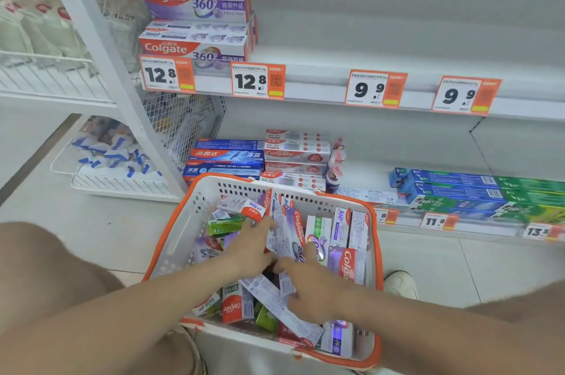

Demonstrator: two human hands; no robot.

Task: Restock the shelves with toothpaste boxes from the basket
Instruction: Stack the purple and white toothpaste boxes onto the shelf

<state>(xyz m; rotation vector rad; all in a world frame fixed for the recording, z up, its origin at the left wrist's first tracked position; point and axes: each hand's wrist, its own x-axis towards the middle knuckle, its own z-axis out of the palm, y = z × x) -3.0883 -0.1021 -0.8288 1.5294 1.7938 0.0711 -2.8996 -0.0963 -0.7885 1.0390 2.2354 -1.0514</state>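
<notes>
White plastic basket (180,231) with an orange rim, standing on the tiled floor (458,267) before the shelving and filled with loose toothpaste boxes (237,303) in purple, red and green, lying at all angles. Left hand (253,246): inside the basket, fingers straight, laid against one upright purple box (290,231) near the middle. Right hand (315,283): also inside, fingers spread wide, forefinger touching the lower end of the same box, the rest resting on boxes beneath; neither hand grips anything. Upper shelf (336,84): stacked purple boxes (195,17) at the far left only, price tags (258,81) along the edge. Lower shelf (489,226): blue boxes (226,160) and red-and-white boxes (296,154) stacked at the left, just behind the basket, blue and green boxes (458,191) at the right. White shoe (400,283) just beside the basket's right wall. Wire rack (122,185) of blue-and-white packets to the left.
</notes>
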